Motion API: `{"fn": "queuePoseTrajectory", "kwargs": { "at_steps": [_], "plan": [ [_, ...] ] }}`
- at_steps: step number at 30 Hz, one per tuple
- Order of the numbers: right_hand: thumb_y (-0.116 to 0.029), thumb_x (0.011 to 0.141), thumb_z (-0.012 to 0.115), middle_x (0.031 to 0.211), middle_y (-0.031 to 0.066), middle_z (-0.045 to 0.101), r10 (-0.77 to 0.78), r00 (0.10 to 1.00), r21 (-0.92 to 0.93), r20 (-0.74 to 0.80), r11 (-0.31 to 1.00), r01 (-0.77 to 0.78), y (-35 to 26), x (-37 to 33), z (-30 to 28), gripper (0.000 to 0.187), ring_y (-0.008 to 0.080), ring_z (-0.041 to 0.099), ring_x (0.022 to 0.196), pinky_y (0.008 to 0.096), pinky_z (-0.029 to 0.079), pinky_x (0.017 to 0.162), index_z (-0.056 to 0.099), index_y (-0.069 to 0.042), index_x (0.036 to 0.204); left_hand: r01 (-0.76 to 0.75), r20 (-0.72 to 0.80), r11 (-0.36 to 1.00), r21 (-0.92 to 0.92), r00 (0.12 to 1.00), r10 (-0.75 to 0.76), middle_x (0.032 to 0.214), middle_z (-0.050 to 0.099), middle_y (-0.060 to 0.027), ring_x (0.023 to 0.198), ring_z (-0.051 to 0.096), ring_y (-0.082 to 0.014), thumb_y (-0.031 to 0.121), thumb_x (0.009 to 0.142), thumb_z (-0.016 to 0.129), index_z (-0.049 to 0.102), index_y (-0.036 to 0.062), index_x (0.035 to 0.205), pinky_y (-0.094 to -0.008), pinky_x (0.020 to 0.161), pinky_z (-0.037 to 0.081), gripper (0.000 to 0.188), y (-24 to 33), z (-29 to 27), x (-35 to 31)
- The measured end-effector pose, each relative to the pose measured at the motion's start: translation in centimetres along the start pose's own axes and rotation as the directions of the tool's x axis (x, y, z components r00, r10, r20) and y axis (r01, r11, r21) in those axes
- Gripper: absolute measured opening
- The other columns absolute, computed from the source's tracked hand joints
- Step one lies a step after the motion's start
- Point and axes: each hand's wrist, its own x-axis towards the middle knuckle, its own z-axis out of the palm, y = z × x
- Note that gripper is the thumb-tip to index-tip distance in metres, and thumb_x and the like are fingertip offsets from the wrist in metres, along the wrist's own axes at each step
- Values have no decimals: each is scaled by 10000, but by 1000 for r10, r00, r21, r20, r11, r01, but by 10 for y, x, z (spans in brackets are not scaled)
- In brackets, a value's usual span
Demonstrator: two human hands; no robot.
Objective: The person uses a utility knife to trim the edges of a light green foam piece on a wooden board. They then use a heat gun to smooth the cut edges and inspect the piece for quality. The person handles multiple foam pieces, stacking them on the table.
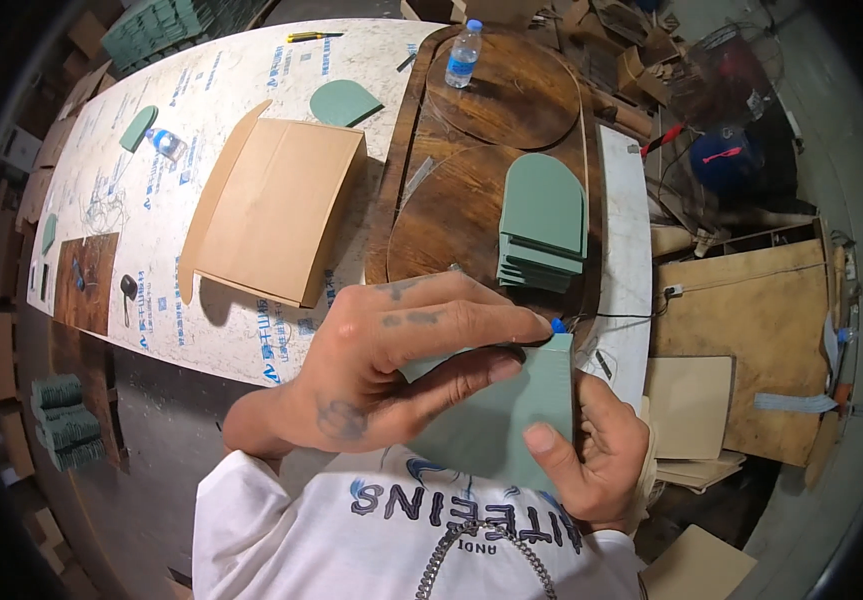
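Green arch-topped card [511, 410], flat, matte, fingers of left hand [391, 360] and right hand [591, 460] clamped on it.

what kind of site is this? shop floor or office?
Shop floor, probably a small packing or assembly workshop. Cues: a stack of identical green arched pieces on a worn wooden bench, a flattened cardboard box on a printed board, and both hands, left hand and right hand, gripping another green piece.
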Motion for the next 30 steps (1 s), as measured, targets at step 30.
{"fn": "queuePoseTrajectory", "kwargs": {
  "at_steps": [30],
  "plan": [
    [-46, 851, 655, 828, 201, 654, -205, 979, -83, 3, 975, 205, -11, -10, 6, 427, 226, 672, 660, 280, 526, 589, 493, 191, 1166, 109, -56, 993, -49, 992, -112, 770, 672, -129, 699, 658, -184, 186, 668, 843, 690, -37, 902, -279, 601, 487, 358, 21, 8, -6]
  ]
}}
